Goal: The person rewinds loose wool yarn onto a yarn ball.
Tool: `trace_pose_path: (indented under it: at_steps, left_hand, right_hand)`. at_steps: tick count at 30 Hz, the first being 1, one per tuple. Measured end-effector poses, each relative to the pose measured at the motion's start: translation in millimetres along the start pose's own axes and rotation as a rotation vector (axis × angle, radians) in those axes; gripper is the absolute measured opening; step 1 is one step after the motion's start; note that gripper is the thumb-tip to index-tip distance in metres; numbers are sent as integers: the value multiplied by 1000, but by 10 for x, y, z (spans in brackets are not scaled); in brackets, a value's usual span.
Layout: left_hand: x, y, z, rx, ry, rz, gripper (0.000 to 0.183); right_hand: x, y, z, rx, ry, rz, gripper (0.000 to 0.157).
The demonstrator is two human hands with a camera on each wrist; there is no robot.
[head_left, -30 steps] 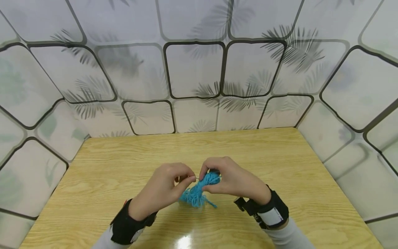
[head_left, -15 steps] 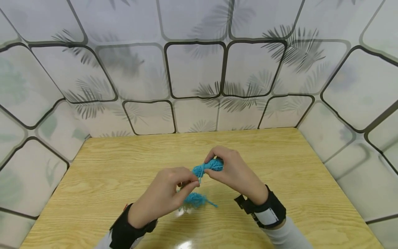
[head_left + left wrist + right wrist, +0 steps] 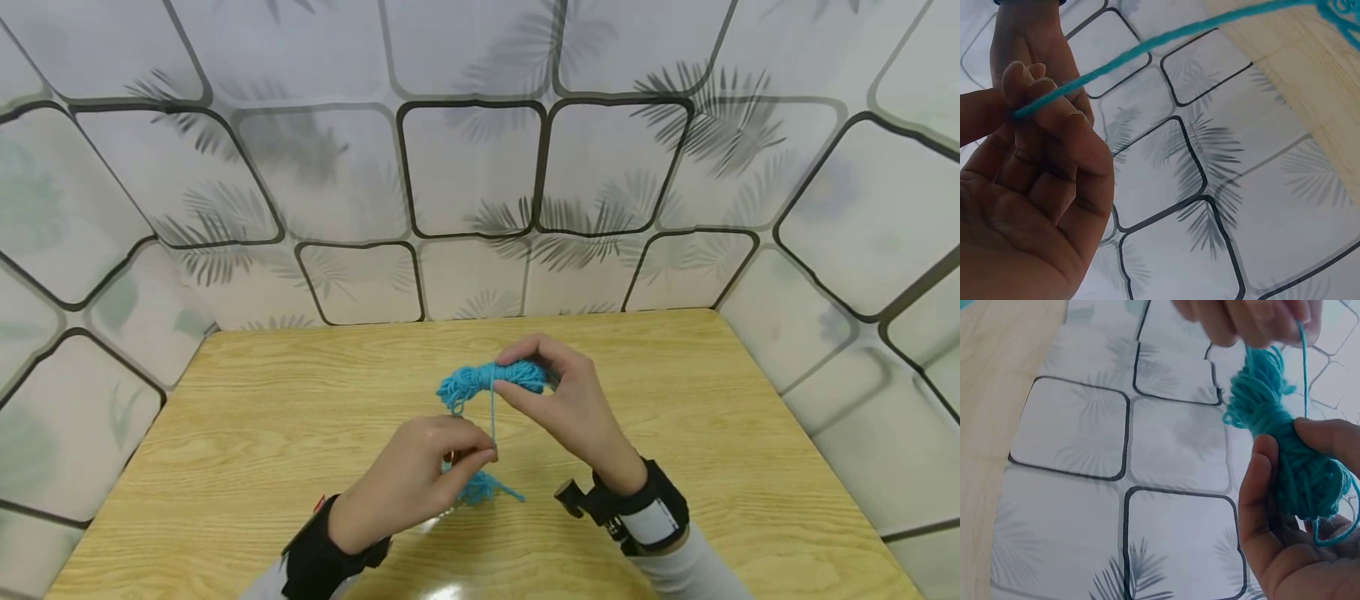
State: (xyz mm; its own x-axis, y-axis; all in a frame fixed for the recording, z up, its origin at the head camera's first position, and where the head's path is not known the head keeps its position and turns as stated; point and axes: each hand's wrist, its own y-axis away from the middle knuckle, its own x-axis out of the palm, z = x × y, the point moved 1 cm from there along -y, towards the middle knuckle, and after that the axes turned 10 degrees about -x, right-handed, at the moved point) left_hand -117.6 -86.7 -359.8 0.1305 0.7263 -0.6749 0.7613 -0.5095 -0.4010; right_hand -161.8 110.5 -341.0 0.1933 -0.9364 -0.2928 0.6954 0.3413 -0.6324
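A bundle of bright blue yarn (image 3: 467,383), bound round its middle, is held above the table by my right hand (image 3: 566,400), thumb and fingers on either side. In the right wrist view the bundle (image 3: 1307,469) shows looped ends and a loose loop at its lower end. Lower and to the left, my left hand (image 3: 427,467) pinches a single strand, drawn straight down from the bundle. The strand (image 3: 1147,45) also looks taut in the left wrist view. Behind the left fingers, a small heap of loose blue yarn (image 3: 480,487) lies on the table, partly hidden.
The wood-grain table (image 3: 300,375) extends on both sides of the hands. A pale wall covering (image 3: 472,175) with dark outlines and leaf prints rises at the back and sides. Each wrist wears a black band; the right band (image 3: 652,508) carries a small camera.
My right hand has raised the bundle up and away from the loose yarn on the table. My left hand has shifted slightly right and down, and the strand between the hands has lengthened.
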Motion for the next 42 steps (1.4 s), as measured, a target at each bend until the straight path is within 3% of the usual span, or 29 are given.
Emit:
trace_pose_path:
  at_steps: [6,12,17,22,30,36,42]
  left_hand:
    - [-1,-17,76,-32,-48,0,11]
    - [-44,-34,167,-81,-36,-10,8]
    - [-117,-59,181,-108,-56,-42,14]
    - [-179,-66,174,-113,-28,-79,16]
    - [-239,-56,107,-48,0,-113,17]
    - [-231,-31,14,-35,-25,-91,14]
    - [-202,-25,-64,14,-11,-85,16]
  right_hand:
    - [-22,-13,62,-28,-217,33,21]
    - [-19,6,110,-104,-363,260,24]
    - [2,25,130,-80,-357,462,21]
    - [-8,32,132,-42,-263,544,17]
    - [7,26,77,-40,85,530,20]
    - [-19,13,36,-5,214,445,19]
    - [-24,12,-15,-40,301,298,20]
